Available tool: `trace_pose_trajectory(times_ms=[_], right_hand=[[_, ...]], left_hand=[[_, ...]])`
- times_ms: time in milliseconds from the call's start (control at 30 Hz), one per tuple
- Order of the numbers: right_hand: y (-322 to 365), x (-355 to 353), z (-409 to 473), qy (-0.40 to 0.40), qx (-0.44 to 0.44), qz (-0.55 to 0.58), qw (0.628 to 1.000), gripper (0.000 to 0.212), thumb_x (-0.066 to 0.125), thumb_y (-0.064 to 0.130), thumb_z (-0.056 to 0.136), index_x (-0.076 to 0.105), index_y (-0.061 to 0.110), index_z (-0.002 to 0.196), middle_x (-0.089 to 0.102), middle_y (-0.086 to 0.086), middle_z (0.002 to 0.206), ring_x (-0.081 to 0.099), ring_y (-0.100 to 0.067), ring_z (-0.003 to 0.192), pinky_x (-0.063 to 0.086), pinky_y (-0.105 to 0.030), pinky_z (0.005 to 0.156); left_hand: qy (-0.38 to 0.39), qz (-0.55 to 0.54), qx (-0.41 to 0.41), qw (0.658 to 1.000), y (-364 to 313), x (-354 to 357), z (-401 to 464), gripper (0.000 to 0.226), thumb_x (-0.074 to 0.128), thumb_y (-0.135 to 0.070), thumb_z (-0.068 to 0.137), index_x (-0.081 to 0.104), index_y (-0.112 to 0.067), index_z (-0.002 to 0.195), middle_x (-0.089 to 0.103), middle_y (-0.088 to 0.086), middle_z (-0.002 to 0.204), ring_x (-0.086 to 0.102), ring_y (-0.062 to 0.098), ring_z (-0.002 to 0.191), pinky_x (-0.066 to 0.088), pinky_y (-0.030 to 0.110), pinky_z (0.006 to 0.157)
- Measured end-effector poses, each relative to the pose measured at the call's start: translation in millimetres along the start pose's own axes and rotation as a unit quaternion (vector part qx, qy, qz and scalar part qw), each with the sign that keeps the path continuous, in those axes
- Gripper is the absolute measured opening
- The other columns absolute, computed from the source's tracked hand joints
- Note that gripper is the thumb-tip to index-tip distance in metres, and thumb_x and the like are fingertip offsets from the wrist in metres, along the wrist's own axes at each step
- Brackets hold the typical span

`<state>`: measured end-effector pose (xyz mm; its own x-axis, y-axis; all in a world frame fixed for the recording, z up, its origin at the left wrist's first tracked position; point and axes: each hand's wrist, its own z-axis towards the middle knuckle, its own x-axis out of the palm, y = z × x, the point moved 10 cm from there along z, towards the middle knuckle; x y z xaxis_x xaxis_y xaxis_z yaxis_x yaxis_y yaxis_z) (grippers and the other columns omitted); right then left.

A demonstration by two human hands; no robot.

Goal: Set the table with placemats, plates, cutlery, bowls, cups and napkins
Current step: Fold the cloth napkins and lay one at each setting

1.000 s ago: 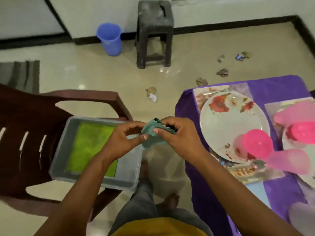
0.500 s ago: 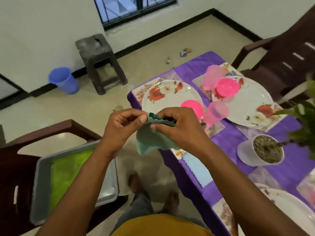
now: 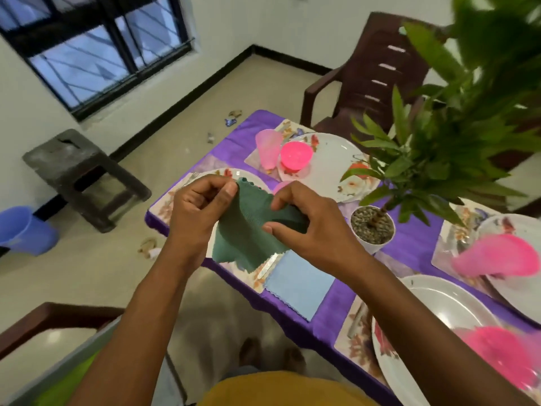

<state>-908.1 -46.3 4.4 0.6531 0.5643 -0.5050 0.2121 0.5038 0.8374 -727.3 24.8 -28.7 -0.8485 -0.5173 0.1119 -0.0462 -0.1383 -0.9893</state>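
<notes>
Both hands hold a dark green napkin (image 3: 248, 230) in the air over the near-left corner of the purple-covered table (image 3: 330, 306). My left hand (image 3: 199, 209) pinches its top left edge; my right hand (image 3: 304, 221) pinches its right side. The cloth hangs half unfolded. Below it a light blue napkin (image 3: 298, 284) lies flat on the table edge beside a floral placemat (image 3: 164, 205). White floral plates (image 3: 330, 165) carry upturned pink bowls (image 3: 295, 155) and pink cups (image 3: 268, 149). Another plate (image 3: 439, 306) lies at the near right.
A potted plant in a white pot (image 3: 373, 230) stands mid-table, its leaves reaching up the right side. A brown chair (image 3: 371, 77) is at the far side. A grey tray (image 3: 67, 367) with a green cloth sits lower left. A dark stool (image 3: 79, 174) and blue bucket (image 3: 20, 230) stand on the floor.
My view has swung right and up from the tray toward the table. The green napkin has been pulled wider apart between my hands and hangs more open.
</notes>
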Motion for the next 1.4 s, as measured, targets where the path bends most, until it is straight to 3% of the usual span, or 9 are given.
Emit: trace_pose_trajectory(times_ms=[233, 367, 500, 633, 800, 900, 1033, 1167, 1400], right_hand=[[-38, -43, -17, -0.119, 0.109, 0.044, 0.986, 0.04, 0.079, 0.036, 0.09, 0.05, 0.037, 0.118, 0.073, 0.005, 0.098, 0.072, -0.011, 0.089, 0.059, -0.032, 0.071], [-59, -59, -32, -0.19, 0.154, -0.011, 0.97, 0.028, 0.068, 0.055, 0.092, 0.07, 0.027, 0.093, 0.071, 0.006, 0.081, 0.067, -0.014, 0.073, 0.056, -0.048, 0.066], [-67, -67, -52, -0.254, 0.185, -0.011, 0.949, 0.016, 0.077, 0.036, 0.092, 0.072, 0.026, 0.08, 0.069, 0.008, 0.072, 0.064, -0.012, 0.067, 0.057, -0.041, 0.064], [-66, -73, -76, -0.308, 0.193, 0.024, 0.931, 0.021, 0.084, 0.023, 0.086, 0.069, 0.036, 0.079, 0.069, 0.023, 0.073, 0.064, -0.002, 0.067, 0.05, -0.017, 0.062], [-61, -83, -99, -0.365, 0.196, 0.036, 0.909, 0.015, 0.086, 0.018, 0.083, 0.076, 0.026, 0.091, 0.075, 0.011, 0.085, 0.071, -0.009, 0.079, 0.059, -0.028, 0.072], [-54, -91, -110, -0.364, 0.187, 0.037, 0.912, 0.024, 0.083, 0.015, 0.086, 0.074, 0.028, 0.104, 0.075, 0.011, 0.098, 0.071, -0.01, 0.091, 0.058, -0.025, 0.077], [-44, -109, -134, -0.358, 0.164, -0.011, 0.919, 0.022, 0.077, 0.014, 0.091, 0.068, 0.029, 0.105, 0.072, 0.011, 0.097, 0.069, -0.01, 0.091, 0.056, -0.023, 0.075], [-46, -128, -163, -0.331, 0.152, -0.044, 0.93, 0.019, 0.07, 0.009, 0.091, 0.066, 0.027, 0.095, 0.068, 0.014, 0.086, 0.066, -0.013, 0.081, 0.057, -0.035, 0.073], [-62, -175, -227, -0.289, 0.141, -0.028, 0.947, 0.024, 0.071, -0.007, 0.085, 0.072, 0.016, 0.09, 0.073, 0.007, 0.085, 0.069, -0.015, 0.082, 0.057, -0.026, 0.074]], left_hand=[[0.086, -0.034, -0.034, 0.995, 3, 43, 41, 0.022, 0.076, -0.042, 0.086, 0.077, -0.024, 0.098, 0.074, 0.0, 0.094, 0.066, 0.02, 0.093, 0.057, 0.037, 0.083], [0.13, -0.062, -0.052, 0.988, 11, 67, 55, 0.019, 0.074, -0.039, 0.083, 0.078, -0.024, 0.094, 0.075, -0.001, 0.091, 0.067, 0.018, 0.087, 0.059, 0.029, 0.077], [0.164, -0.048, -0.071, 0.983, 30, 85, 58, 0.008, 0.073, -0.031, 0.094, 0.08, -0.029, 0.094, 0.075, 0.001, 0.096, 0.067, 0.022, 0.094, 0.058, 0.035, 0.082], [0.197, -0.027, -0.1, 0.975, 46, 96, 54, 0.008, 0.073, -0.032, 0.094, 0.081, -0.029, 0.094, 0.075, 0.002, 0.098, 0.065, 0.024, 0.097, 0.057, 0.042, 0.087], [0.236, -0.016, -0.129, 0.963, 57, 106, 40, 0.014, 0.07, -0.026, 0.087, 0.082, -0.028, 0.095, 0.077, 0.007, 0.103, 0.071, 0.031, 0.103, 0.057, 0.048, 0.096], [0.266, -0.02, -0.15, 0.952, 61, 117, 30, 0.018, 0.084, -0.033, 0.078, 0.081, -0.025, 0.094, 0.078, 0.008, 0.102, 0.073, 0.032, 0.102, 0.063, 0.039, 0.087], [0.311, -0.016, -0.152, 0.938, 62, 143, 13, 0.063, 0.099, -0.054, 0.05, 0.081, -0.02, 0.1, 0.079, 0.012, 0.105, 0.076, 0.027, 0.099, 0.063, 0.029, 0.08], [0.338, -0.005, -0.177, 0.924, 72, 172, -12, 0.068, 0.101, -0.047, 0.049, 0.079, -0.013, 0.103, 0.079, 0.014, 0.1, 0.076, 0.03, 0.099, 0.062, 0.027, 0.079], [0.356, -0.012, -0.18, 0.917, 70, 236, -62, 0.066, 0.105, -0.046, 0.037, 0.08, -0.011, 0.086, 0.077, 0.009, 0.085, 0.074, 0.017, 0.084, 0.061, 0.024, 0.074]])
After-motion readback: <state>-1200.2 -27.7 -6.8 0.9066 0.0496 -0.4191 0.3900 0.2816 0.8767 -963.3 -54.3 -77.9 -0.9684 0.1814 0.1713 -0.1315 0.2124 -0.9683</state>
